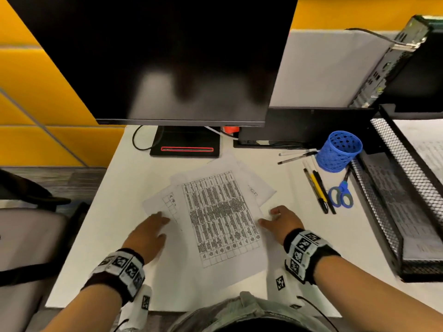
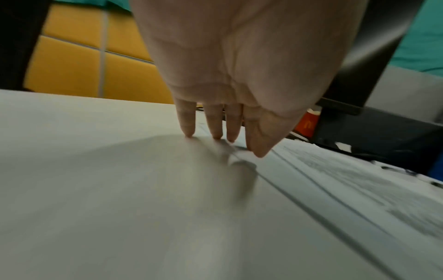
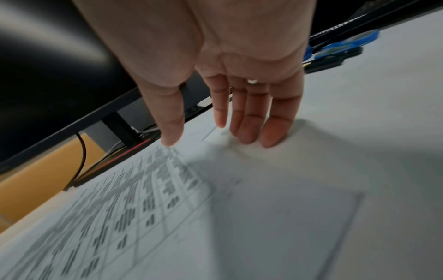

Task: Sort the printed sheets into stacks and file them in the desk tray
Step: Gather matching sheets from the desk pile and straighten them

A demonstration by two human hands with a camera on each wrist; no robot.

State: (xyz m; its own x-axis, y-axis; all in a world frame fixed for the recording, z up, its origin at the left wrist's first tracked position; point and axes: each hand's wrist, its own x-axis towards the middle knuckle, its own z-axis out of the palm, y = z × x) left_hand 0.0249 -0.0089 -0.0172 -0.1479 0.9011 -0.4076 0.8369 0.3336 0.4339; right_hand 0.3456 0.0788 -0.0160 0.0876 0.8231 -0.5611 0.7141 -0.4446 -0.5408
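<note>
Several printed sheets lie fanned on the white desk, the top sheet carrying a dense table of text. My left hand lies flat at the pile's left edge, straight fingertips touching the paper. My right hand rests flat at the right edge of the top sheet, fingers straight and pressed on the desk beside it. Neither hand holds anything. A black mesh desk tray stands at the right, with printed sheets inside.
A black monitor and its stand rise behind the sheets. A blue mesh pen cup, loose pens and blue scissors lie between the sheets and the tray. A computer case stands at back right, a chair left.
</note>
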